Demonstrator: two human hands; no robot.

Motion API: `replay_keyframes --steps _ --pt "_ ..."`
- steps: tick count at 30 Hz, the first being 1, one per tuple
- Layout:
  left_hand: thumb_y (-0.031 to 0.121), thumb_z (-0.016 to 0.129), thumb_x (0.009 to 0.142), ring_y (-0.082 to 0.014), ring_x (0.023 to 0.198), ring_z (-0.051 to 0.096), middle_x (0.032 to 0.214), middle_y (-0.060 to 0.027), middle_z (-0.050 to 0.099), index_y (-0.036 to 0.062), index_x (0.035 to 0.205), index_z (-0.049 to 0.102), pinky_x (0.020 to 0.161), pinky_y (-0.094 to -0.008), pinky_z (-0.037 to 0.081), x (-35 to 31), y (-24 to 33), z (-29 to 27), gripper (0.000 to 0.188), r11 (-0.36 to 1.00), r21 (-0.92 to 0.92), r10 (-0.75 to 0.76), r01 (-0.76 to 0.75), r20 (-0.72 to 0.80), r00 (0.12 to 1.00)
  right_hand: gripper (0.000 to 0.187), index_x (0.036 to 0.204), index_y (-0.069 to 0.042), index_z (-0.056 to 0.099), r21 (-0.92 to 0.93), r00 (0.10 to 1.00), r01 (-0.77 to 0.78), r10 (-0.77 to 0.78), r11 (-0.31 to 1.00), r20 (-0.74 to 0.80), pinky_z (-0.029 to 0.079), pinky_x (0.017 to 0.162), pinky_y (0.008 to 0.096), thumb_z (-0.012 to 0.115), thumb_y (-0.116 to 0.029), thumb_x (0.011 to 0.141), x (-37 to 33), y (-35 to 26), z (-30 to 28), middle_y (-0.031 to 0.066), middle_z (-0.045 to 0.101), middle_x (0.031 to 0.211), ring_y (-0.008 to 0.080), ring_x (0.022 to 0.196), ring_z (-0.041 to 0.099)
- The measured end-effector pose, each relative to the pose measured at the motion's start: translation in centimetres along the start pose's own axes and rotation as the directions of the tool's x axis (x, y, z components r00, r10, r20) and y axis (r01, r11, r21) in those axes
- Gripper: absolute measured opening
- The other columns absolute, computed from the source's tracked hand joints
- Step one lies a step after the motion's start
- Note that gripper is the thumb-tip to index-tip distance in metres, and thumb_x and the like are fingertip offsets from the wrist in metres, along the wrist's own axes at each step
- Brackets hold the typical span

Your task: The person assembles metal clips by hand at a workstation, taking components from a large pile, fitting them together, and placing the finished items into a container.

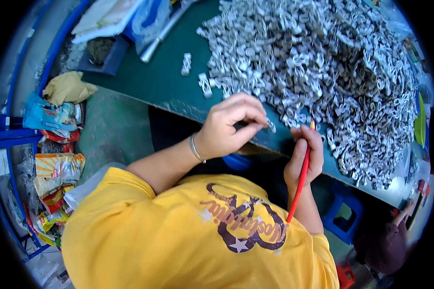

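Observation:
Between the thumb and fingers of my left hand (pixel 230 124) is a small silvery metal part (pixel 271 127), held just over the table's near edge. A metal bangle circles that wrist. My right hand (pixel 306 156) grips a slim red pencil (pixel 301 183), its pointed tan tip up toward the table and its other end toward my yellow shirt. Just beyond both hands spreads a large heap of small looped metal parts (pixel 313 62) on the green table (pixel 144 79). Two loose parts, one of them a looped metal part (pixel 185 64), lie left of the heap.
A blue bin (pixel 103 55), a metal rod (pixel 166 33) and clear plastic bags lie at the table's far left. Crumpled snack wrappers (pixel 58 178) fill a blue-framed rack on the left. At right are a blue stool (pixel 343 214) and another person's dark sleeve (pixel 383 248).

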State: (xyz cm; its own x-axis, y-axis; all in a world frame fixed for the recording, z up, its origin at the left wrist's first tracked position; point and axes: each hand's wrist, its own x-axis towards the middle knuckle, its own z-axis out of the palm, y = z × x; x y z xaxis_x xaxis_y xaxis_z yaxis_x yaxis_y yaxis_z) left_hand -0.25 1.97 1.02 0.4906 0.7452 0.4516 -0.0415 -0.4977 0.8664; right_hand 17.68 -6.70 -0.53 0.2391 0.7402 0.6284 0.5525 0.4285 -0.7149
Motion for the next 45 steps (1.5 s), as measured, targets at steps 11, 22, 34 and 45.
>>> replay_keyframes --steps 11,22,34,45 --pt "-0.004 0.071 0.073 -0.0123 0.074 0.059 0.091 -0.0084 0.061 0.0003 0.08 0.063 0.061 -0.0219 0.049 11.0 1.0 -7.6 0.011 0.838 0.452 0.514 -0.305 -0.469 0.718 0.017 0.101 0.006 0.057 0.05 0.999 0.013 -0.01 0.999 -0.045 0.047 0.066 0.0313 0.051 0.003 0.085 0.2 -0.5 0.0 0.0159 0.062 0.081 0.0254 0.071 0.057" --pt "0.012 0.064 0.082 -0.017 0.092 0.065 0.101 -0.0111 0.068 -0.0022 0.105 0.065 0.08 -0.0277 0.05 22.3 -4.1 -19.4 0.027 0.813 0.538 0.108 0.225 -0.518 0.849 0.017 0.099 0.005 0.057 0.087 0.998 0.015 -0.01 0.996 -0.057 0.048 0.066 0.0313 0.05 0.004 0.085 -0.5 -0.1 0.2 0.0157 0.062 0.079 0.0251 0.07 0.058" --pt "0.023 0.074 0.074 -0.0239 0.065 0.061 0.072 -0.0119 0.063 0.0021 0.094 0.061 0.06 -0.0329 0.048 6.7 -0.8 -13.7 0.032 0.48 0.863 -0.503 0.158 0.123 0.855 0.017 0.103 0.006 0.057 0.069 0.999 -0.035 0.037 0.997 -0.033 0.046 0.066 0.0277 0.05 0.003 0.087 -0.9 0.4 0.0 0.0158 0.063 0.083 0.0215 0.073 0.057" --pt "0.002 0.056 0.087 -0.007 0.075 0.059 0.088 -0.0026 0.064 -0.0012 0.11 0.063 0.062 -0.02 0.049 1.5 1.9 -7.6 0.024 0.949 0.086 -0.304 0.302 0.006 0.953 0.019 0.1 0.004 0.058 0.113 0.999 -0.032 0.028 0.993 0.036 0.049 0.068 0.0271 0.056 0.011 0.082 0.0 0.3 0.0 0.0152 0.065 0.086 0.0211 0.074 0.061"
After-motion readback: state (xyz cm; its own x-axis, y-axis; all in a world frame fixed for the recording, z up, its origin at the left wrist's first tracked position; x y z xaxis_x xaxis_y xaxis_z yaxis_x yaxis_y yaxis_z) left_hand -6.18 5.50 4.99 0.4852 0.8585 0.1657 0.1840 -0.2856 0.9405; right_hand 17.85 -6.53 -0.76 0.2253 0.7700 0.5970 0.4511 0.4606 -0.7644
